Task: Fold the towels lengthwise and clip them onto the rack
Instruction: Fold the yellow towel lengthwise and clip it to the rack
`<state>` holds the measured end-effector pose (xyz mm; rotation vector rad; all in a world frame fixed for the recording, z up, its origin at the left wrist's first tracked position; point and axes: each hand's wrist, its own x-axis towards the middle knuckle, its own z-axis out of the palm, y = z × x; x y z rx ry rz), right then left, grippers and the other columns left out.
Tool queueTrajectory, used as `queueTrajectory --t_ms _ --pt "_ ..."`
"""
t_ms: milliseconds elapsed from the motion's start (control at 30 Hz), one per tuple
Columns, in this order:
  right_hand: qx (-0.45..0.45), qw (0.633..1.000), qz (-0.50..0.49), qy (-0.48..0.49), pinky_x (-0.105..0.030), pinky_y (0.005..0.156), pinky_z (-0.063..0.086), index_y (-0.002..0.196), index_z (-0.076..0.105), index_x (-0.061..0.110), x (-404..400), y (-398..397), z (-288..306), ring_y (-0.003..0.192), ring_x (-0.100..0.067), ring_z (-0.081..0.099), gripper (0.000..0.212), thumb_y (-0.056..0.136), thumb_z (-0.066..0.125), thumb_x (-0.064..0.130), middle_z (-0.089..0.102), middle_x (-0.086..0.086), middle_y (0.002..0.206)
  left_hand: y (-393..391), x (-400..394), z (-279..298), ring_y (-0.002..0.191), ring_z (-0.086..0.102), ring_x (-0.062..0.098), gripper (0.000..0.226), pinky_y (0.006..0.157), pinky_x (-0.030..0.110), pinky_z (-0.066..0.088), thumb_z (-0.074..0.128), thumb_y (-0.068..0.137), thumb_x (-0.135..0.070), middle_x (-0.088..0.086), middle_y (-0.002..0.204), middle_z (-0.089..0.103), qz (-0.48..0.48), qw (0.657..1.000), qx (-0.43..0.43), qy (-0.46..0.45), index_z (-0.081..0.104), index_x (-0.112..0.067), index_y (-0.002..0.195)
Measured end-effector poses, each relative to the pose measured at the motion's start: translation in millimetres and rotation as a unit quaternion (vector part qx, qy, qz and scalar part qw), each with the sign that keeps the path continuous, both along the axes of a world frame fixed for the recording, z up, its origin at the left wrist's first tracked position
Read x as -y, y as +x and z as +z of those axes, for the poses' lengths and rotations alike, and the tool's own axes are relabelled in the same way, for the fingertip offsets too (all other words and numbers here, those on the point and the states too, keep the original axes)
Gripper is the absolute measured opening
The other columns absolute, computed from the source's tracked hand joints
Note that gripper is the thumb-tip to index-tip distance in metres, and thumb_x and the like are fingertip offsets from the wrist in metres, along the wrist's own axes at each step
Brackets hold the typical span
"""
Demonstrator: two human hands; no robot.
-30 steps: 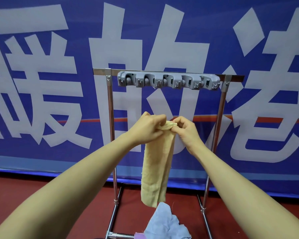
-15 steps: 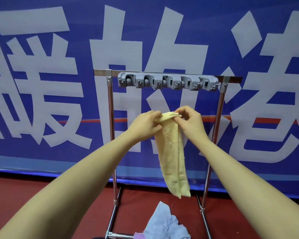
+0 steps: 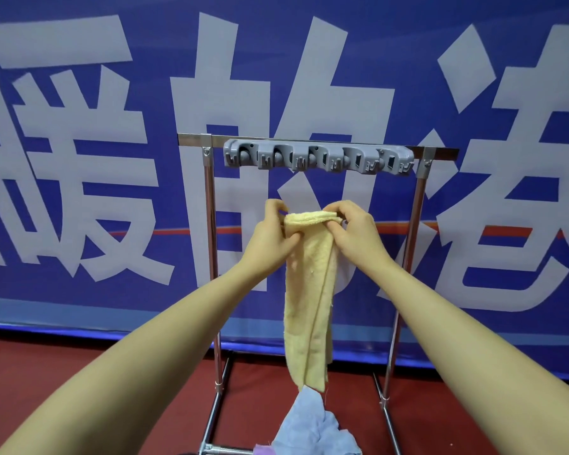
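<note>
A pale yellow towel [image 3: 309, 300], folded into a long narrow strip, hangs straight down in front of the metal rack [image 3: 209, 244]. My left hand [image 3: 270, 234] pinches its top left corner. My right hand [image 3: 355, 231] pinches the top right corner, with the folded top edge stretched flat between the two hands. A grey clip bar [image 3: 317, 158] with several clips is fixed under the rack's top rail, a short way above both hands. No towel hangs from any clip.
A crumpled light blue towel [image 3: 312, 425] lies low in the view, with a bit of purple cloth [image 3: 263, 449] beside it. A blue banner [image 3: 79, 159] with large white characters fills the background. The floor [image 3: 79, 372] is dark red.
The towel's lower end, which had swung to the right half a second ago, now hangs straight down. Both hands still hold the top edge and sit slightly further apart.
</note>
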<state>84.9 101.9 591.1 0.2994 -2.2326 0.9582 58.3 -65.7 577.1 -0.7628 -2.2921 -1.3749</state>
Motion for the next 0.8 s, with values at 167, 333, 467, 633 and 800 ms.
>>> queueTrajectory --t_ms 167,333,467,633,800 --pt "-0.068 0.996 0.019 -0.051 -0.005 0.077 0.041 0.1 0.064 0.008 9.9 -0.9 23.5 0.087 0.003 0.054 0.017 0.089 0.054 0.002 0.062 -0.002 0.098 3.9 -0.2 -1.4 0.088 0.059 0.007 0.054 0.068 0.02 0.055 0.073 0.079 -0.021 -0.007 0.098 0.054 -0.021 0.993 0.096 0.063 0.037 -0.018 0.118" --pt "-0.105 0.988 0.042 -0.107 -0.018 0.084 0.048 0.101 0.066 0.014 13.1 1.9 44.2 0.093 -0.003 0.058 0.019 0.089 0.055 0.003 0.064 0.003 0.099 5.6 -6.1 -15.1 0.094 0.064 0.007 0.045 0.07 0.017 0.054 0.076 0.077 -0.026 -0.006 0.104 0.063 -0.075 0.977 0.168 0.105 0.049 -0.019 0.112" --pt "-0.123 0.981 0.038 -0.146 -0.012 0.08 0.046 0.101 0.065 0.016 6.2 8.4 49.4 0.088 0.004 0.056 0.018 0.09 0.055 0.004 0.064 0.004 0.097 7.0 -18.8 -18.4 0.088 0.066 0.007 0.021 0.069 0.016 0.054 0.07 0.081 -0.016 -0.007 0.095 0.068 -0.08 0.976 0.166 0.111 0.062 -0.019 0.1" --pt "-0.105 0.979 -0.091 -0.147 -0.034 0.086 0.048 0.101 0.058 0.019 -20.1 -0.6 26.9 0.093 -0.014 0.057 0.015 0.091 0.051 0.01 0.061 0.007 0.097 -2.0 -18.8 -13.6 0.078 0.06 0.021 0.011 0.069 0.042 0.053 0.061 0.078 -0.018 0.003 0.078 0.063 0.061 0.997 0.045 0.019 0.058 -0.009 0.084" --pt "-0.004 0.979 -0.201 -0.028 -0.036 0.101 0.027 0.13 0.042 0.017 -21.1 -3.7 -2.1 0.119 -0.022 0.043 0.053 0.081 0.051 -0.003 0.047 -0.003 0.131 -5.2 -11.8 0.4 0.071 0.057 0.024 0.011 0.061 0.036 0.044 0.055 0.076 -0.009 0.004 0.079 0.064 0.144 0.978 -0.098 -0.112 0.057 -0.008 0.087"
